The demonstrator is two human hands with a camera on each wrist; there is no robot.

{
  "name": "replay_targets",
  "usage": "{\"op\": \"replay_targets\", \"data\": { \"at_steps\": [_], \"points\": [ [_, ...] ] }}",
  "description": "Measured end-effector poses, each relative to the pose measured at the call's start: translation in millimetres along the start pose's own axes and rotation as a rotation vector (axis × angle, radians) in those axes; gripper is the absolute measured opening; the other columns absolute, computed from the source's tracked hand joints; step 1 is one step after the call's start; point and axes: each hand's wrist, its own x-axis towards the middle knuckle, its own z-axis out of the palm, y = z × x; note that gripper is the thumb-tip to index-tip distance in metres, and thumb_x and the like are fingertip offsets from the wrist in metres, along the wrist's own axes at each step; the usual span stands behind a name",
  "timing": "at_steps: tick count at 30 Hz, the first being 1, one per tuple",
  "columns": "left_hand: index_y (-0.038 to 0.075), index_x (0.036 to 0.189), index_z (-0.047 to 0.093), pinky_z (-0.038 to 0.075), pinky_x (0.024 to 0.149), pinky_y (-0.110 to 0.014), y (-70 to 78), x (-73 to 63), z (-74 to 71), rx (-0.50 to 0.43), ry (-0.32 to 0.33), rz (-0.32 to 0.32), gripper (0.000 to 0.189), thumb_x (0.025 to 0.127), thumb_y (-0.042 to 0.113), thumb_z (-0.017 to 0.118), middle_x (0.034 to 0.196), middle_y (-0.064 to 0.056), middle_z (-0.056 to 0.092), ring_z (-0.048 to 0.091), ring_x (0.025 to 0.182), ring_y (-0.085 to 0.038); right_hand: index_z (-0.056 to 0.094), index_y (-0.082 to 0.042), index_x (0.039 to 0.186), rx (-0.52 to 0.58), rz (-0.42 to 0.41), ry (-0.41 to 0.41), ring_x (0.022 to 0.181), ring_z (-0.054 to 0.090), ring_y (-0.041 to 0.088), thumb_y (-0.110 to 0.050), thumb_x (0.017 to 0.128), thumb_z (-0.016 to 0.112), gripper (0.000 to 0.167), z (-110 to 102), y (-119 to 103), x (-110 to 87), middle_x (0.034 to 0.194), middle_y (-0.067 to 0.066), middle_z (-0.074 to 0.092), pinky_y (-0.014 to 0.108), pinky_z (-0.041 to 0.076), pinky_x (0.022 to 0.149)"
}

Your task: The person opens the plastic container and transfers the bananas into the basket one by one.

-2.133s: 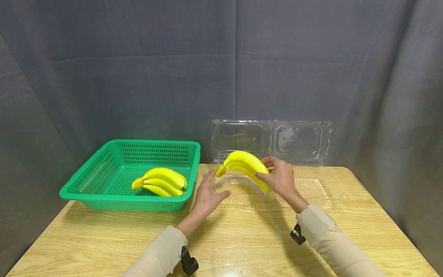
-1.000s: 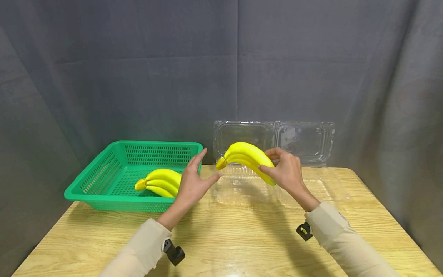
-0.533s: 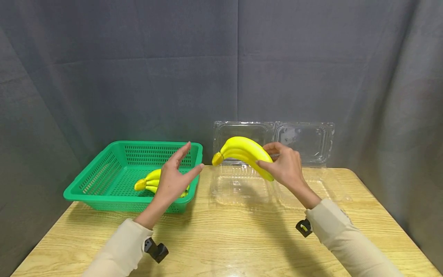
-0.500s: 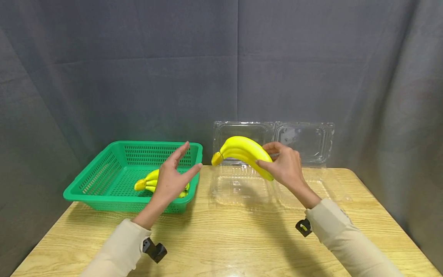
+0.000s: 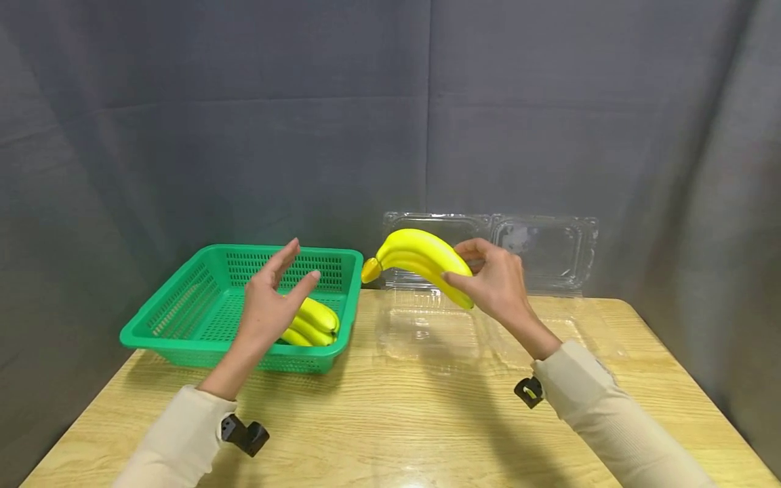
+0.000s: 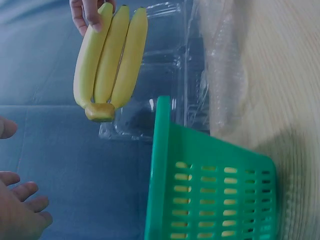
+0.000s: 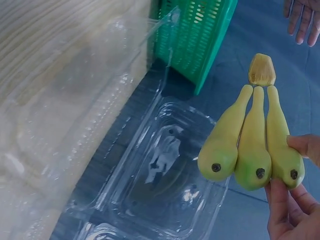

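Note:
My right hand (image 5: 497,281) pinches the tip end of a bunch of bananas (image 5: 421,257), three joined at one stem, raised above the table. In the right wrist view the thumb and fingers grip the outermost banana (image 7: 285,157) near its dark tip. The stem end points left, toward the basket. My left hand (image 5: 265,305) holds nothing; its fingers and thumb are spread, and it overlaps the green basket (image 5: 360,285) in the head view. Inside that basket lies another banana bunch (image 5: 314,322), partly hidden behind the left hand.
Beneath and behind the raised bunch, two clear plastic clamshell containers stand side by side with lids (image 5: 546,251) raised and trays (image 5: 430,332) on the wooden table (image 5: 390,420). A grey curtain (image 5: 305,135) hangs behind the table.
The left hand has moved left from beside the held bunch to over the basket. The right hand has lifted the bunch higher and shifted slightly left, still gripping it.

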Motion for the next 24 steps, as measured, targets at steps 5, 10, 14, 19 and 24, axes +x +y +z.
{"op": "replay_targets", "data": {
  "at_steps": [5,10,14,19,24],
  "points": [
    [0.014,0.147,0.042,0.029,0.111,-0.040,0.6,0.7,-6.3,-0.004,0.033,0.007,0.060,0.094,0.026,0.067,0.146,-0.005,0.045,0.038,0.135,-0.018,0.070,-0.006,0.106,0.014,-0.023,0.008,0.074,0.070,0.022,-0.021,0.073,0.085,0.040,-1.3,-7.2,5.6,0.095,0.008,0.073,0.037,0.052,0.067],
    [0.014,0.148,0.042,0.029,0.111,-0.039,1.6,2.6,-14.3,-0.001,0.052,0.002,0.060,0.094,0.025,0.066,0.146,-0.005,0.045,0.038,0.136,-0.017,0.070,-0.008,0.107,0.024,-0.028,0.008,0.074,0.069,0.020,-0.023,0.074,0.084,0.039,-2.7,-15.8,10.5,0.095,0.006,0.073,0.034,0.052,0.063],
    [0.014,0.148,0.041,0.029,0.111,-0.039,3.6,2.8,-21.8,0.010,0.061,-0.003,0.059,0.095,0.025,0.065,0.146,-0.005,0.044,0.038,0.136,-0.018,0.069,-0.007,0.108,0.049,-0.036,-0.003,0.075,0.070,0.019,-0.022,0.074,0.084,0.039,-3.6,-20.9,14.1,0.096,0.006,0.073,0.034,0.053,0.062],
    [0.018,0.149,0.039,0.029,0.111,-0.039,3.5,3.0,-32.3,0.034,0.055,-0.028,0.061,0.095,0.030,0.064,0.148,-0.004,0.042,0.036,0.137,-0.018,0.070,-0.007,0.107,0.061,-0.050,0.006,0.075,0.070,0.020,-0.020,0.073,0.085,0.039,-3.9,-25.5,20.9,0.095,0.007,0.073,0.034,0.053,0.063],
    [0.021,0.152,0.032,0.027,0.112,-0.041,-1.5,0.6,-49.3,0.074,0.040,-0.056,0.066,0.096,0.036,0.062,0.152,-0.004,0.036,0.032,0.139,-0.020,0.070,-0.008,0.108,0.095,-0.051,0.002,0.075,0.070,0.019,-0.021,0.073,0.085,0.040,0.4,-34.0,26.2,0.096,0.006,0.073,0.034,0.053,0.061]
  ]
}}
